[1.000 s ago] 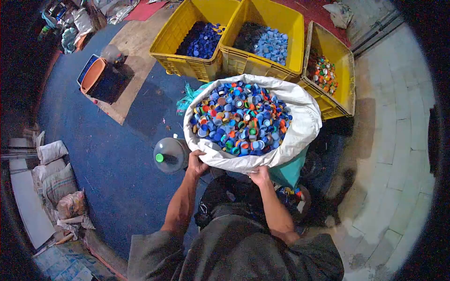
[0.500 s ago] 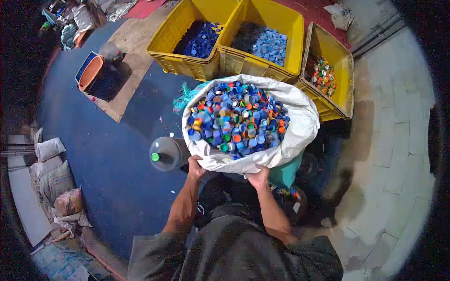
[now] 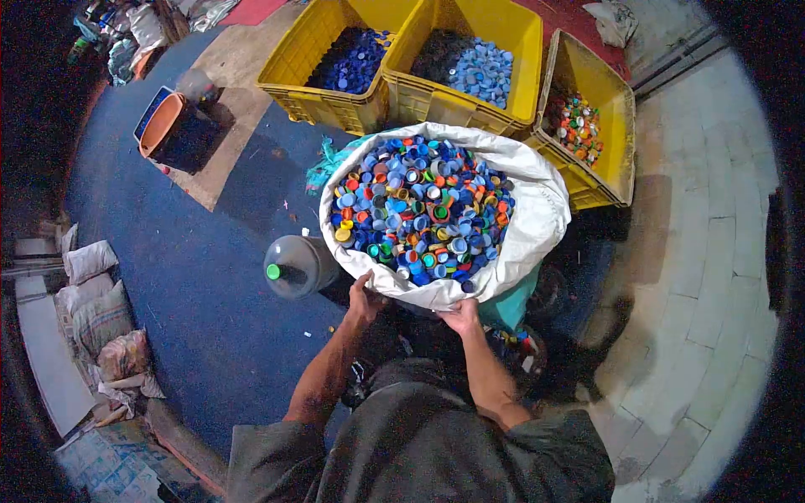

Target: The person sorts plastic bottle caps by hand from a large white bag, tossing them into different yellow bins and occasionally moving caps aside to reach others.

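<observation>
A white sack (image 3: 541,189) with its rim rolled open holds a heap of mixed bottle caps (image 3: 423,210), mostly blue, with red, green, yellow and white ones. My left hand (image 3: 364,302) grips the near rim, left of its middle. My right hand (image 3: 460,317) holds the same rim further right, its fingers partly hidden under the fabric. A large clear bottle with a green cap (image 3: 295,267) lies just left of the sack. Teal fabric (image 3: 507,303) shows under the sack's right side.
Three yellow crates stand beyond the sack, with dark blue caps (image 3: 350,60), light blue caps (image 3: 482,71) and orange-white caps (image 3: 577,126). An orange-rimmed container (image 3: 161,124) is at the left back. Filled bags (image 3: 101,314) line the left side.
The caps have shifted in the sack and lie heaped higher towards its far side. My left hand has moved slightly right along the rim.
</observation>
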Tool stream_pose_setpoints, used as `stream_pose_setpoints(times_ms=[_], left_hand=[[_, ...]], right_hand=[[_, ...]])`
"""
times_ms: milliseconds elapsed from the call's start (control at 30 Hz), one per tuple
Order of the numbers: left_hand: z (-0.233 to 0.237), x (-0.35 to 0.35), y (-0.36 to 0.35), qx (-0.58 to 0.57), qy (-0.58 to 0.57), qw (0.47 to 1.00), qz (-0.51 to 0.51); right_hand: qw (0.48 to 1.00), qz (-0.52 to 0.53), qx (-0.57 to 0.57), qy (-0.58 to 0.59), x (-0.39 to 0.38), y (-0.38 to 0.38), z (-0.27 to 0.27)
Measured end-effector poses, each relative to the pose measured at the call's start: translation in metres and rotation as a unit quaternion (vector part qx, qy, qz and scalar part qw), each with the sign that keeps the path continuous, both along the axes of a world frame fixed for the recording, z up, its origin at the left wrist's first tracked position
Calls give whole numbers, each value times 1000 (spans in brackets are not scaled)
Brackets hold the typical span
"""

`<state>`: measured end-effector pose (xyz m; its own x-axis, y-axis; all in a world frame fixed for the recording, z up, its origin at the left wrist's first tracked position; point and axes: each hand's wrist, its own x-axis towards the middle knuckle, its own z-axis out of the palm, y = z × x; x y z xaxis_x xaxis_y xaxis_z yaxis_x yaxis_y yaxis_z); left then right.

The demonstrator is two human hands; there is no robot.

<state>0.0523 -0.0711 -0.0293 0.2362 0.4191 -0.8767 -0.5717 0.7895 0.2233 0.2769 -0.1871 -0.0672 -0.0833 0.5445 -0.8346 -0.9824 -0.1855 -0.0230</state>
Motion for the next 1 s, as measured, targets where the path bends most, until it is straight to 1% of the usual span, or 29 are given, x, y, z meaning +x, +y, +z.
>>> stream_pose_setpoints(times_ms=[33,67,133,167,200,267,300,400,433,533,567,600,667,733,767,800,833,867,933,967,1000], left_hand=[[-1,2,-2,26,16,1000,-1],[-3,3,-4,51,32,998,-2],[4,7,-6,84,46,995,-3],[10,9,-4,92,46,995,-4],[12,10,-4,100,45,994,-5],[13,7,-7,115,181,970,-112],[14,4,-8,122,247,947,-164],[-2,-6,-16,107,267,949,-129],[-6,-12,-20,105,228,961,-114],[-9,-20,-27,104,240,959,-109],[-14,-25,-30,117,240,955,-130],[-21,-26,-32,130,239,951,-149],[-34,-25,-36,121,233,953,-151],[-16,-16,-32,73,228,964,-113],[-11,-18,-30,131,214,961,-115],[-18,-22,-30,167,260,941,-139],[-31,-26,-30,201,305,917,-162],[-43,-31,-32,234,348,889,-185],[-12,-29,-26,208,321,906,-183],[1,-27,-21,192,311,913,-180],[12,-25,-20,175,301,921,-177]], right_hand=[[999,4,29,-26,1,-6,4],[998,-17,54,-11,6,-12,8],[992,-56,107,19,15,-14,35],[991,-92,102,7,16,-13,41],[994,-81,65,-12,18,-10,49],[997,-61,-7,-50,24,-2,62],[996,-30,1,-79,28,-5,36],[996,-58,55,-34,28,-4,33],[994,-66,87,-12,25,-4,43],[993,-73,94,-10,19,-10,25],[995,-70,69,-19,18,-13,19],[993,-82,80,-33,17,-14,15],[987,-107,101,-63,16,-16,7],[993,-100,56,-43,23,-19,16],[995,-86,41,-29,27,-20,20],[997,-72,26,-16,30,-19,22],[997,-32,-5,-75,30,-19,23],[989,-27,-61,-134,30,-19,24],[954,-15,-168,-249,32,-11,41],[892,13,-194,-409,33,-9,44],[803,42,-212,-556,35,-8,45]])
